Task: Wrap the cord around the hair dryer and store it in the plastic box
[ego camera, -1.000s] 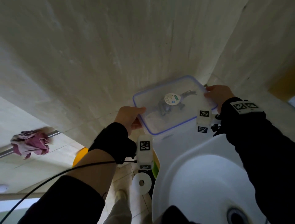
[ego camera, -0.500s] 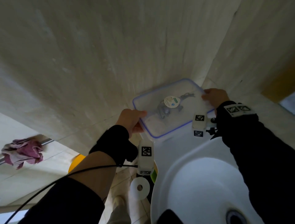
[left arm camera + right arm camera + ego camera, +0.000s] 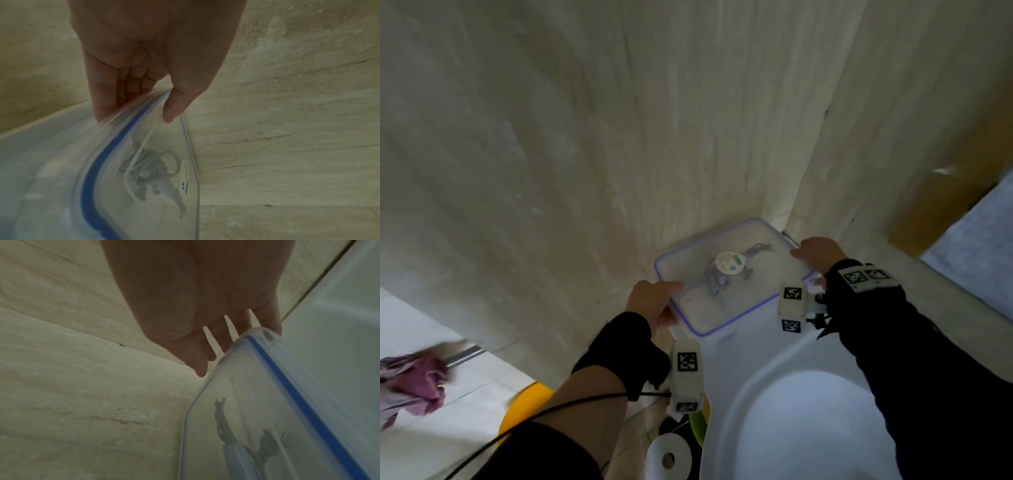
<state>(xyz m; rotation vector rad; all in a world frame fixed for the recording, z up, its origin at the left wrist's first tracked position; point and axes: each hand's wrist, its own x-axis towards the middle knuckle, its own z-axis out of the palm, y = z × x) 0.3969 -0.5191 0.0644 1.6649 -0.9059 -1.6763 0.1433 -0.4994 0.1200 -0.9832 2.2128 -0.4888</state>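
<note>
Your left hand (image 3: 654, 301) and right hand (image 3: 820, 253) both grip opposite ends of the lidded plastic box (image 3: 729, 274), fingers (image 3: 107, 97) clamped on its rim, hair dryer (image 3: 152, 168) with wrapped cord visible inside, box beside the sink (image 3: 801, 428) in the wall corner.

A translucent plastic box (image 3: 726, 308), lid rimmed with a blue seal (image 3: 96, 164), sits on a smooth, glossy white ceramic sink (image 3: 729, 370) against matt, veined stone-look wall tiles (image 3: 585, 137); crumpled pink cloth (image 3: 410, 380) hangs on a metal rail (image 3: 464, 354).
</note>
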